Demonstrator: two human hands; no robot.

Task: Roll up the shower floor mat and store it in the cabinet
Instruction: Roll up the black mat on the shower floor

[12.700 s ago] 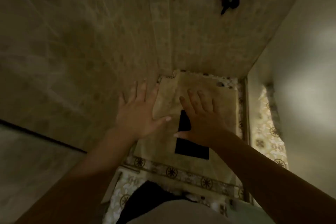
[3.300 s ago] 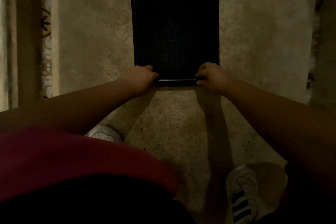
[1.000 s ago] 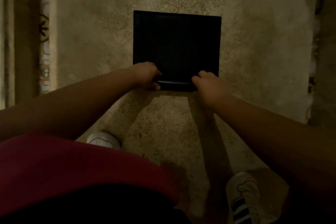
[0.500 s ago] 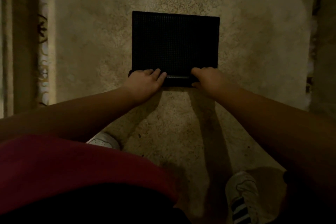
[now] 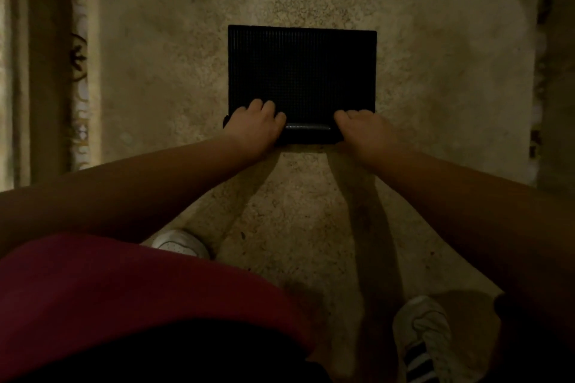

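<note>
A black textured shower floor mat [image 5: 301, 68] lies on the beige stone floor ahead of me. Its near edge is curled into a thick roll [image 5: 308, 129] that shows between my hands. My left hand [image 5: 255, 129] presses on the left end of the roll, fingers curled over its top. At the right end my right hand [image 5: 362, 130] grips the roll the same way. The far part of the mat is flat on the floor.
A patterned tile border [image 5: 79, 71] and a raised threshold run along the left. A dark patterned strip [image 5: 541, 71] edges the right side. My two white shoes [image 5: 179, 242] [image 5: 421, 336] stand on the floor below my arms.
The roll has grown and moved away from me, and the flat part of the mat is shorter than a second ago. Both hands stay on the roll and have shifted forward.
</note>
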